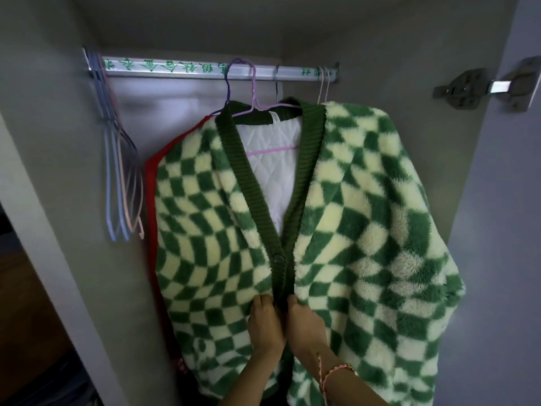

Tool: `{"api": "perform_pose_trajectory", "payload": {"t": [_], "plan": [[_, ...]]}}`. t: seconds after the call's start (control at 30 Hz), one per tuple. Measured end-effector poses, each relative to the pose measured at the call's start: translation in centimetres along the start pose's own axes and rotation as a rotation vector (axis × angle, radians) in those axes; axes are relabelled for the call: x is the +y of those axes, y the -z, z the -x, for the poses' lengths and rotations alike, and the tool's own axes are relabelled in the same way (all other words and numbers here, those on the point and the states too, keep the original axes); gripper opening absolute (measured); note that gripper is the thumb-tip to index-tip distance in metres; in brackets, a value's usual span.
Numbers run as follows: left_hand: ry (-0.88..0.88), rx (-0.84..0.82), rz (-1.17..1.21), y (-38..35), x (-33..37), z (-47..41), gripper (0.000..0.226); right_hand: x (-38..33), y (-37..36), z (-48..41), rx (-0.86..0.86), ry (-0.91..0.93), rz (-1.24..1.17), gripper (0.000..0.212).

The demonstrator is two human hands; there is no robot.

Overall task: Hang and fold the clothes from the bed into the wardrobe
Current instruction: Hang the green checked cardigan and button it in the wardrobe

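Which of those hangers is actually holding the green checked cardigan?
The pink hanger: its bar shows inside the open neck of the cardigan. The bunch at the left end of the rail hangs empty.

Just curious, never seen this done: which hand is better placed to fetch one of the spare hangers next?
Probably the left hand: the spare hangers hang at the left end of the rail, on its side. The right hand would have to cross the cardigan. Both pinch its front edges.
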State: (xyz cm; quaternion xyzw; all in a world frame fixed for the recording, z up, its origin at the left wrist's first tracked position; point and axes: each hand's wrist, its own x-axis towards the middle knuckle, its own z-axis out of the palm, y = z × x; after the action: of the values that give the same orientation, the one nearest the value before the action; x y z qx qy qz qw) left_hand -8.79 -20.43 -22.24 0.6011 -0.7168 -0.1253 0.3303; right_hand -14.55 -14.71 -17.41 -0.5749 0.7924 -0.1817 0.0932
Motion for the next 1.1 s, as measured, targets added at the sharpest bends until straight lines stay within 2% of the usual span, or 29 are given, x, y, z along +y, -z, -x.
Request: {"api": "perform_pose_trajectory", "payload": {"t": [0.1,0.17,0.2,0.27,0.37,0.43,0.47,0.57,0.77,0.9,0.97,1.1], "plan": [[-0.034,0.018,0.012,-0.2,-0.3,-0.6,0.016,-0.3,-0.1,-0.9,0.041,0.000,-0.010,0.013],[-0.049,0.057,0.166,0.0,-0.7,-0.3,0.020,-0.3,0.1,-1.1,0.082,0.010,0.012,0.013],[-0.048,0.063,0.252,0.3,-0.9,0.0,0.031,-0.2,0.2,-1.0,0.112,0.005,0.003,0.014],[0.054,0.035,0.466,1.2,-1.5,1.4,0.044,0.3,-0.1,-0.6,0.153,0.007,-0.134,0.016],[0.320,-0.087,0.721,2.5,-2.4,3.7,0.025,1.6,-1.2,0.6,0.138,0.033,-0.434,0.006],[0.414,-0.147,0.865,3.1,-2.9,5.0,0.010,2.7,-1.9,1.7,0.088,0.024,-0.608,0.013],[0.424,-0.170,0.902,3.6,-2.9,5.8,0.011,3.1,-2.1,2.3,0.063,0.011,-0.709,0.019],[0.350,-0.182,0.904,5.2,-2.5,7.0,0.028,3.9,-2.4,3.5,0.076,-0.005,-0.887,0.024],[0.258,-0.133,0.827,6.5,-1.8,8.4,0.039,2.6,-2.1,5.3,0.100,0.088,-0.989,0.024],[0.165,-0.094,0.744,6.8,-1.6,8.5,0.037,1.9,-2.0,5.4,0.124,0.136,-0.911,0.026],[0.125,-0.092,0.684,6.8,-1.5,8.6,0.029,1.9,-2.0,5.4,0.142,0.137,-0.885,0.025],[0.025,-0.119,0.642,7.2,-2.2,7.9,0.021,2.3,-2.0,5.5,0.120,0.112,-0.948,0.021]]}}
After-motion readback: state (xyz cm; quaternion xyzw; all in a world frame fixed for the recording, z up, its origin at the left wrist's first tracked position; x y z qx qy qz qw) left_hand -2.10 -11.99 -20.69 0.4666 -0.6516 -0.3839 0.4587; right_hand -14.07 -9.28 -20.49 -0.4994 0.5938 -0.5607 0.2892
